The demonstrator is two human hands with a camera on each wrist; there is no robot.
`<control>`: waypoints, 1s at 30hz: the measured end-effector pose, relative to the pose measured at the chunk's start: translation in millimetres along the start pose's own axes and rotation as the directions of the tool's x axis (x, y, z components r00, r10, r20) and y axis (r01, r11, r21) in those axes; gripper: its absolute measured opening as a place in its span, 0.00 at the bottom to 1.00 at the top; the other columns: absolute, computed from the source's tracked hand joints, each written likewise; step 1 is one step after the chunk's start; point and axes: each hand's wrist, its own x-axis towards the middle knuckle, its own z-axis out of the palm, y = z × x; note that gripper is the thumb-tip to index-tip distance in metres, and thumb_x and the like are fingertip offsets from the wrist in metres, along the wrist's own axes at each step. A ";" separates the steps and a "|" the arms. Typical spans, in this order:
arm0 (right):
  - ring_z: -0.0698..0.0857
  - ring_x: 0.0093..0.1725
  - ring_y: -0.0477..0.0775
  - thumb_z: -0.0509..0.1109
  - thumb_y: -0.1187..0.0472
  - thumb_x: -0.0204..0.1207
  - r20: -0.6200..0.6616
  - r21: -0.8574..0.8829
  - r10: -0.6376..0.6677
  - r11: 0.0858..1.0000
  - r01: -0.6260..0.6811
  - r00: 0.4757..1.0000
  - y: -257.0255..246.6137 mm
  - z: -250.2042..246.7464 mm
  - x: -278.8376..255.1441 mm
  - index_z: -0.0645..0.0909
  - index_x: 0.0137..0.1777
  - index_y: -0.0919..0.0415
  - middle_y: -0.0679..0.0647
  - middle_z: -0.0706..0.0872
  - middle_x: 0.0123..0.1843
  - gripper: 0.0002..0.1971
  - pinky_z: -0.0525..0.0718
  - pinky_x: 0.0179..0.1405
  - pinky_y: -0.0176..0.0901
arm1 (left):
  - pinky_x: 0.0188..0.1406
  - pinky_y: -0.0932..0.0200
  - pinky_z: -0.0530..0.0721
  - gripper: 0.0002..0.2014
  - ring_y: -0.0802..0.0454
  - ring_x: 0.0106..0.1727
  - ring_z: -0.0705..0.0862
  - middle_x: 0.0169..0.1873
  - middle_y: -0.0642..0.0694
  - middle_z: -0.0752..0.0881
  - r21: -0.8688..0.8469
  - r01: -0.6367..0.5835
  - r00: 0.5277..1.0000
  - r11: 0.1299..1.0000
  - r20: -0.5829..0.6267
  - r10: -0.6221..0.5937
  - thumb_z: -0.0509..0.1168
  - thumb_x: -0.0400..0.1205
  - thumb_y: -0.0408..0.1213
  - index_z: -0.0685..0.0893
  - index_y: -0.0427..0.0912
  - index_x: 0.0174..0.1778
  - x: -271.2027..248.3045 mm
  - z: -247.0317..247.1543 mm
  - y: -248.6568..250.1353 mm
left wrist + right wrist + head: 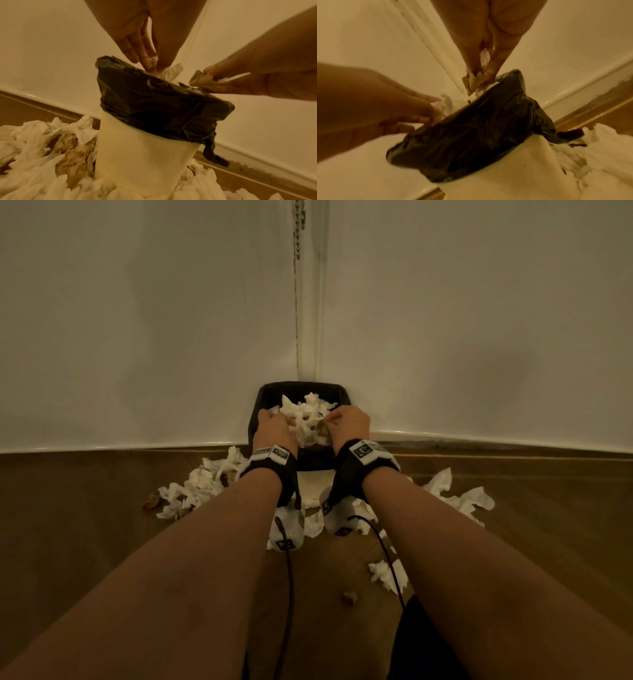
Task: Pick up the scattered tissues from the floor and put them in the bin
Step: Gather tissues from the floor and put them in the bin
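Note:
A white bin (315, 463) with a black liner (163, 105) stands in the corner, heaped with white tissues (308, 409). Over its left rim my left hand (274, 424) pinches a white tissue (166, 71) between thumb and fingers (149, 66). My right hand (346, 419) hovers at the right rim and pinches a crumpled brown tissue (474, 81), which also shows in the left wrist view (200, 79). In the right wrist view the left hand (423, 111) touches tissue at the bin's mouth. Scattered tissues lie on the floor left (202, 484) and right (466, 494) of the bin.
White walls meet in a corner behind the bin, above a baseboard (479, 440). More tissue (387, 573) and a small brown scrap (350, 597) lie on the wooden floor near me. Brown crumpled paper (73, 155) is mixed into the left pile.

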 end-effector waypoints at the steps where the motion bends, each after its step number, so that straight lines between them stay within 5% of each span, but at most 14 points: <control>1: 0.82 0.64 0.59 0.63 0.65 0.80 0.026 -0.024 0.017 1.000 -0.016 1.000 -1.9 5.2 0.0 0.79 0.66 0.67 0.61 0.83 0.64 0.16 0.76 0.62 0.40 | 0.62 0.50 0.79 0.15 0.39 0.57 0.81 0.70 0.38 0.66 0.022 0.014 1.000 1.000 0.023 -0.015 0.61 0.81 0.30 0.82 0.41 0.63 -1.3 2.5 -0.4; 4: 0.78 0.66 0.64 0.57 0.67 0.82 0.147 -0.156 -0.067 0.984 0.090 0.987 -6.5 21.6 -9.0 0.72 0.69 0.70 0.66 0.76 0.68 0.17 0.77 0.61 0.48 | 0.66 0.48 0.76 0.17 0.40 0.65 0.77 0.75 0.37 0.62 0.179 -0.016 0.995 0.984 0.095 -0.001 0.55 0.84 0.33 0.78 0.39 0.68 -5.0 11.3 -1.2; 7: 0.77 0.66 0.66 0.52 0.64 0.84 0.298 -0.275 -0.111 0.941 0.196 0.948 -4.2 32.0 -17.7 0.71 0.70 0.65 0.64 0.74 0.70 0.17 0.76 0.63 0.54 | 0.69 0.47 0.70 0.17 0.44 0.69 0.74 0.70 0.41 0.73 0.309 -0.135 0.978 0.941 0.197 0.075 0.55 0.84 0.39 0.75 0.42 0.68 -6.7 18.2 -1.5; 13: 0.73 0.73 0.60 0.58 0.54 0.82 0.358 -0.433 -0.169 0.841 0.323 0.918 -2.3 28.6 -14.7 0.65 0.76 0.55 0.59 0.77 0.72 0.22 0.53 0.79 0.60 | 0.71 0.46 0.64 0.18 0.42 0.65 0.78 0.61 0.40 0.82 0.193 -0.036 0.988 0.980 0.152 0.006 0.52 0.84 0.39 0.68 0.45 0.70 -11.2 4.4 4.9; 17: 0.77 0.69 0.61 0.57 0.54 0.83 0.274 -0.360 -0.246 0.870 0.337 0.930 -2.6 8.3 -13.5 0.69 0.74 0.57 0.60 0.79 0.70 0.21 0.71 0.72 0.54 | 0.70 0.42 0.68 0.19 0.42 0.69 0.73 0.67 0.41 0.76 0.200 -0.193 0.980 0.961 -0.002 0.197 0.53 0.83 0.39 0.69 0.43 0.71 -24.8 -7.7 25.4; 20: 0.79 0.65 0.62 0.62 0.60 0.79 0.111 -0.264 -0.252 0.925 0.273 0.961 6.8 -15.0 -15.8 0.76 0.69 0.58 0.60 0.80 0.66 0.18 0.76 0.66 0.56 | 0.55 0.45 0.78 0.16 0.40 0.59 0.80 0.59 0.39 0.80 0.070 -0.285 0.956 0.956 -0.046 0.288 0.54 0.83 0.37 0.70 0.42 0.67 -39.7 -8.0 37.9; 22: 0.78 0.65 0.62 0.62 0.68 0.76 0.025 -0.219 -0.217 0.951 0.217 0.976 19.0 -29.6 -16.4 0.78 0.66 0.58 0.60 0.80 0.65 0.19 0.76 0.66 0.55 | 0.42 0.49 0.79 0.12 0.39 0.49 0.83 0.51 0.40 0.83 -0.032 -0.285 0.958 0.958 0.034 0.286 0.54 0.84 0.38 0.69 0.42 0.63 -50.3 -2.0 40.9; 25: 0.78 0.64 0.60 0.59 0.72 0.75 -0.020 -0.154 -0.125 0.981 0.120 0.992 43.0 -45.7 -21.8 0.80 0.63 0.57 0.59 0.82 0.63 0.19 0.77 0.65 0.49 | 0.44 0.51 0.81 0.11 0.39 0.50 0.84 0.50 0.40 0.84 -0.021 -0.298 0.927 0.954 0.231 0.294 0.55 0.84 0.40 0.73 0.43 0.61 -65.7 18.6 37.5; 30: 0.81 0.62 0.60 0.60 0.67 0.79 0.107 -0.196 0.023 0.981 -0.002 0.994 90.6 -48.6 -42.6 0.83 0.59 0.56 0.58 0.83 0.64 0.15 0.79 0.58 0.44 | 0.58 0.54 0.78 0.12 0.43 0.61 0.81 0.61 0.41 0.82 0.096 -0.392 0.736 0.915 0.630 0.248 0.60 0.83 0.34 0.82 0.44 0.60 -99.0 73.9 25.6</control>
